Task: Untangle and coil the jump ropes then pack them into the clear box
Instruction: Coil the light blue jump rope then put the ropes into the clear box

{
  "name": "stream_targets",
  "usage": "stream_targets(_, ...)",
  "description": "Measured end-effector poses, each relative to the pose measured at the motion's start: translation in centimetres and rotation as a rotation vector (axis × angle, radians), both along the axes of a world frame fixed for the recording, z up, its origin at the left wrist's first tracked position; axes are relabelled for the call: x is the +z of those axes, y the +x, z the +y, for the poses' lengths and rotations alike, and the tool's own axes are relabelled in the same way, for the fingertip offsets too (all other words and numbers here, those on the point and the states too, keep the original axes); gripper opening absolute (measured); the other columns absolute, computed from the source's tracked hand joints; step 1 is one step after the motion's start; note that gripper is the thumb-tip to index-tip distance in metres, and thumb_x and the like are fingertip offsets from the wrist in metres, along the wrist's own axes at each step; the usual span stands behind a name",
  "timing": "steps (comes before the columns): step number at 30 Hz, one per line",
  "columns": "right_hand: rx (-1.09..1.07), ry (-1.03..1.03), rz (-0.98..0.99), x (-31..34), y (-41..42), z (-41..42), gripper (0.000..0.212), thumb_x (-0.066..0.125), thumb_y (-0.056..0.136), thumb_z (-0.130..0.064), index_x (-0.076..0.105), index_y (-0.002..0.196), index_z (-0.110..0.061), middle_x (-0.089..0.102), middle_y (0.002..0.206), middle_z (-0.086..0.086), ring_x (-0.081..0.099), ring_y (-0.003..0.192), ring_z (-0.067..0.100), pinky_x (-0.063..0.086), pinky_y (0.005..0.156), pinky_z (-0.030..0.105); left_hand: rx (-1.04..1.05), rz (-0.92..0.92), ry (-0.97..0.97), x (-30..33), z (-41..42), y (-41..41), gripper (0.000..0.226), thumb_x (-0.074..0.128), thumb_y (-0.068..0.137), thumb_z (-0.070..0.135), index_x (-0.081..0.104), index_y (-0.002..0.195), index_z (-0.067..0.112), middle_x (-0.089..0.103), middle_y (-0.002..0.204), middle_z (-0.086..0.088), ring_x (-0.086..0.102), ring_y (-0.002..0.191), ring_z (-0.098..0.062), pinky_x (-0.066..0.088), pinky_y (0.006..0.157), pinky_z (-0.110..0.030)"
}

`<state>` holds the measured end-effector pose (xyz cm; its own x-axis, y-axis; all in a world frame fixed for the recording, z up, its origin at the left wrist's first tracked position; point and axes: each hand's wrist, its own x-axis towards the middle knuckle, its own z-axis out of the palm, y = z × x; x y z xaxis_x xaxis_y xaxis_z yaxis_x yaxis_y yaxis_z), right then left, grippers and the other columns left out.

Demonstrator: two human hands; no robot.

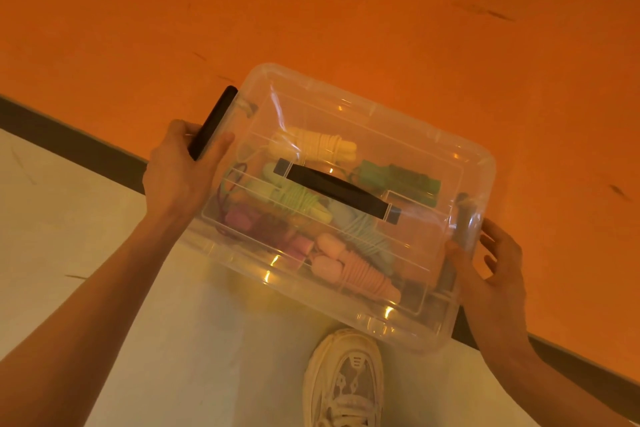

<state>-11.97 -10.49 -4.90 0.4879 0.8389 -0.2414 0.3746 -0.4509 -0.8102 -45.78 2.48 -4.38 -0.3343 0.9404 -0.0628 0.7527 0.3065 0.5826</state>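
Note:
The clear box (460,163) is held between both my hands, its clear lid on and a black carry handle (337,190) across the top. Through the plastic show several coiled jump ropes: yellow (323,146), dark green (403,178), light green (294,199), pale blue (360,225), pink (349,270) and a magenta one (242,218). My left hand (180,170) grips the black side latch (213,121) at the box's left end. At the right end, my right hand (491,267) curls its fingers round the box's edge by the other latch (464,225).
The floor is orange (346,10) beyond a dark stripe (69,142) and pale cream (173,322) on my side. My white shoe (344,381) stands just below the box's near edge.

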Motion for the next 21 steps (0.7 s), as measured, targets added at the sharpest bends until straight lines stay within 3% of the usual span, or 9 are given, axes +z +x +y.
stream_targets(3,-0.029,-0.024,0.020,-0.2,0.3,0.4,0.063,0.059,0.081,-0.049,0.040,0.138,-0.029,0.038,0.134,-0.014,0.038,0.123,0.004,0.030,0.089,0.009,-0.064,-0.017,0.013,0.2,-0.2,-0.1,0.060,0.058,0.087,0.059,0.055,0.127,0.015,0.067,0.113,-0.007,0.064,0.098,-0.027,0.054,0.080,-0.046)
stream_targets(6,-0.127,-0.094,0.138,-0.6,0.2,1.3,0.081,0.058,0.081,-0.054,0.026,0.149,-0.024,0.034,0.146,-0.009,0.038,0.129,0.011,0.040,0.098,0.029,-0.059,-0.009,0.030,0.4,-0.2,0.0,0.060,0.058,0.087,0.058,0.057,0.126,0.014,0.067,0.113,-0.008,0.064,0.100,-0.028,0.054,0.082,-0.046)
stream_targets(8,-0.173,-0.149,0.240,-0.9,0.1,1.7,0.078,0.057,0.086,-0.053,0.024,0.150,-0.023,0.038,0.139,-0.011,0.042,0.121,0.011,0.040,0.094,0.034,-0.047,0.005,0.030,0.5,-0.2,0.2,0.060,0.059,0.086,0.058,0.057,0.125,0.013,0.067,0.113,-0.009,0.064,0.100,-0.029,0.053,0.081,-0.045)
stream_targets(13,-0.145,-0.205,0.285,-1.4,0.3,1.5,0.062,0.055,0.081,-0.063,0.053,0.132,-0.027,0.062,0.119,-0.003,0.060,0.105,0.018,0.047,0.086,0.037,-0.011,0.061,0.036,0.5,-0.1,0.6,0.059,0.058,0.085,0.061,0.058,0.124,0.016,0.068,0.113,-0.007,0.064,0.100,-0.029,0.051,0.078,-0.045)
stream_targets(21,-0.191,-0.179,0.242,-1.2,0.3,1.7,0.053,0.059,0.084,-0.056,0.053,0.124,-0.022,0.061,0.107,-0.002,0.060,0.094,0.018,0.048,0.080,0.037,-0.017,0.128,0.068,0.2,-0.1,0.6,0.048,0.058,0.088,0.057,0.060,0.116,0.019,0.071,0.108,-0.003,0.066,0.096,-0.029,0.049,0.075,-0.042)
